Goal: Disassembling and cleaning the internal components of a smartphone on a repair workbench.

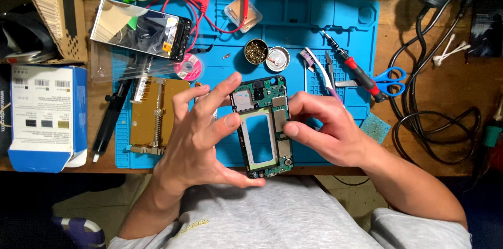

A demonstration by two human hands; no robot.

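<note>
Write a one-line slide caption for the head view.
Left hand and right hand hold an opened phone frame over a blue repair mat.

Bare blue mat (361, 23) lies open upper right; screwdriver (352, 65) and scissors (390, 81) crowd its edge.

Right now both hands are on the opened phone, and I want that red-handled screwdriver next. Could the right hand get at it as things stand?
Probably yes, once it lets go. The right hand pinches the opened phone, and the red-handled screwdriver lies uncovered on the blue mat just beyond it. The toothbrush and tweezers lie beside it, not on it.
</note>
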